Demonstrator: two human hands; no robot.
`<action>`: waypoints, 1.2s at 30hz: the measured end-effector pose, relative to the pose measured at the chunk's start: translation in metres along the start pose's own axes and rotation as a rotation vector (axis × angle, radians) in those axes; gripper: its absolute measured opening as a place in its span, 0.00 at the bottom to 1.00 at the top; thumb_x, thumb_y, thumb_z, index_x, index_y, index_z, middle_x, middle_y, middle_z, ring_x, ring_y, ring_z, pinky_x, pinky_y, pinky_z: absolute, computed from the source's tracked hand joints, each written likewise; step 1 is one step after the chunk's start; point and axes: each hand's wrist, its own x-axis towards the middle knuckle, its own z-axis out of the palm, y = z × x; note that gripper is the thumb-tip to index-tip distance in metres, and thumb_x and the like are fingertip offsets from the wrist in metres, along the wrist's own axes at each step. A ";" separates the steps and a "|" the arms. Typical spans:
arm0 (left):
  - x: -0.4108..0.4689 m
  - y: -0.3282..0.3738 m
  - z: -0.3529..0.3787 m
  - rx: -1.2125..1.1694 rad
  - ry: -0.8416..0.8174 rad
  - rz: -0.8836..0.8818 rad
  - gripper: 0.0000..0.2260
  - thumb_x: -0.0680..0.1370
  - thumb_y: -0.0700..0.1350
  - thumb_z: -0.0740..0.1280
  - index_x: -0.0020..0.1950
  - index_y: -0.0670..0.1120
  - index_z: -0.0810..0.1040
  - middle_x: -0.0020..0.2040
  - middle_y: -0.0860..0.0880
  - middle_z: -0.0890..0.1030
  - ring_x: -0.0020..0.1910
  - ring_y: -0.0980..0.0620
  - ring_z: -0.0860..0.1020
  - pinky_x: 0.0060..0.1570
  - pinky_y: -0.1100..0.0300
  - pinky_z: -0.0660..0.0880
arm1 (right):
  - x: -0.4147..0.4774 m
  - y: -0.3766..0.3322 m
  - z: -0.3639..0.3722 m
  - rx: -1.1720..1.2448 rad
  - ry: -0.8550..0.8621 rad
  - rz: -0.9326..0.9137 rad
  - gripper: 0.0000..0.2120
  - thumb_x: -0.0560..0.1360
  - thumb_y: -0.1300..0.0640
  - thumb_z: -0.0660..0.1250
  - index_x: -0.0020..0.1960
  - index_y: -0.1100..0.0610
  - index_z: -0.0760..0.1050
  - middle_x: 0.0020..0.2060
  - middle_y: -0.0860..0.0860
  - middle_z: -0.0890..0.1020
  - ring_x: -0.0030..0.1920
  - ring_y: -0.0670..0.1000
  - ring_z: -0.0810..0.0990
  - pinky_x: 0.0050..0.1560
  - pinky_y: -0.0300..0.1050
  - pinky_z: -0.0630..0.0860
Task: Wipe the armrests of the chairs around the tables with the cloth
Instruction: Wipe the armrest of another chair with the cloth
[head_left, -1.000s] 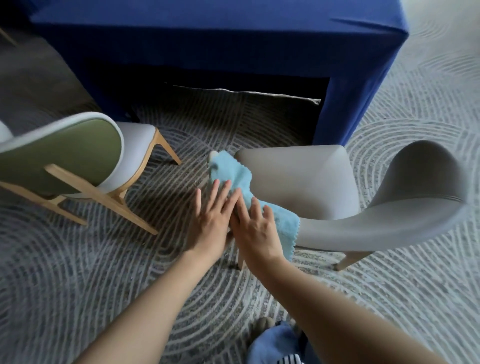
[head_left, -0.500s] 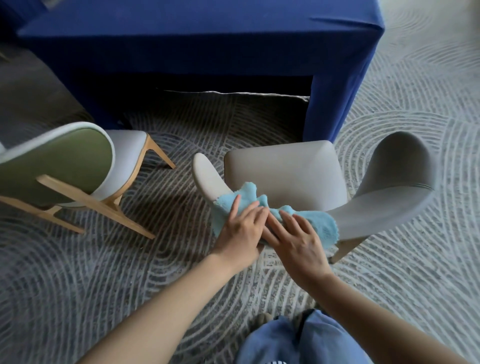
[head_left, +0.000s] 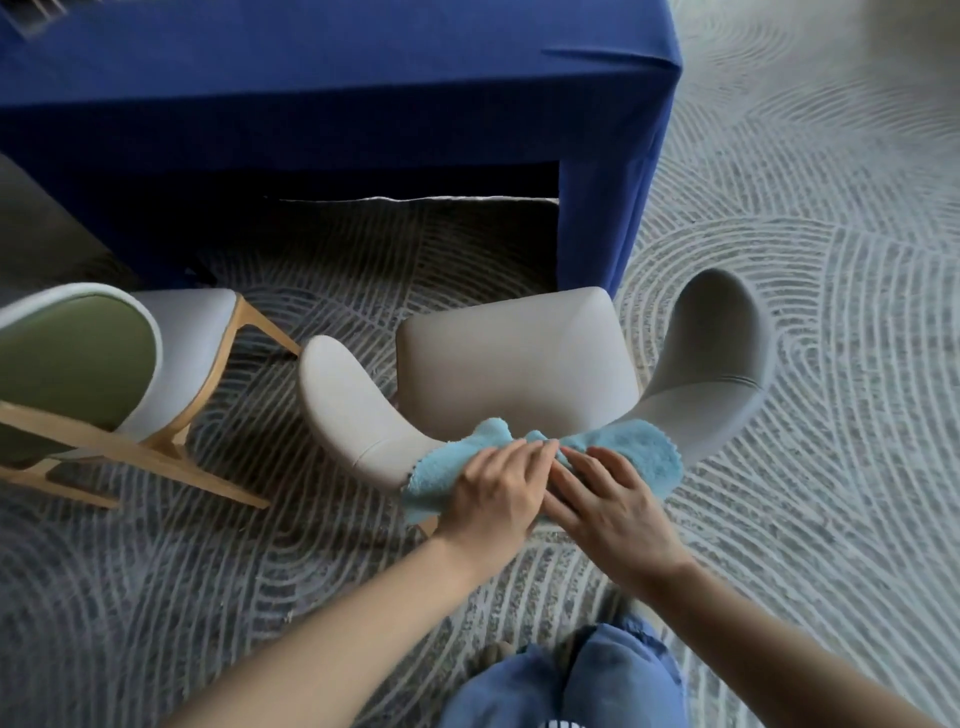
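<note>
A grey upholstered chair stands before me, its curved back and armrests wrapping round the seat. A light blue fluffy cloth lies draped over the middle of the chair's back rim. My left hand presses on the cloth's left part with fingers extended. My right hand presses flat on the cloth just to the right, fingertips nearly meeting the left hand's. The left armrest and the right armrest are both uncovered.
A table draped in dark blue fabric stands behind the chair. A second chair with a green back and wooden legs sits at the left. A patterned grey carpet covers the floor. My knees in blue trousers show at the bottom.
Both hands have slid the cloth from the left armrest rightward along the rim to the middle of the chair's back. The left armrest is now uncovered.
</note>
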 end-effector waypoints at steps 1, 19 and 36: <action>0.003 0.001 0.001 0.000 -0.007 0.002 0.23 0.65 0.41 0.73 0.59 0.40 0.79 0.53 0.46 0.82 0.50 0.48 0.82 0.48 0.56 0.79 | -0.002 0.003 0.001 0.006 0.018 -0.007 0.19 0.75 0.60 0.62 0.66 0.55 0.69 0.59 0.54 0.79 0.58 0.57 0.76 0.60 0.53 0.68; 0.089 0.086 0.032 0.032 -0.136 -0.089 0.37 0.54 0.44 0.83 0.61 0.39 0.77 0.52 0.43 0.83 0.49 0.49 0.83 0.43 0.57 0.80 | -0.048 0.141 0.014 0.146 0.142 -0.202 0.14 0.78 0.55 0.64 0.63 0.52 0.70 0.57 0.53 0.75 0.58 0.56 0.74 0.59 0.51 0.70; 0.180 0.146 0.058 -0.022 -0.206 -0.371 0.43 0.55 0.47 0.82 0.65 0.33 0.72 0.56 0.37 0.80 0.55 0.44 0.81 0.44 0.53 0.81 | -0.049 0.263 0.048 0.292 0.154 -0.433 0.11 0.83 0.47 0.54 0.57 0.52 0.69 0.57 0.52 0.73 0.56 0.55 0.74 0.61 0.51 0.69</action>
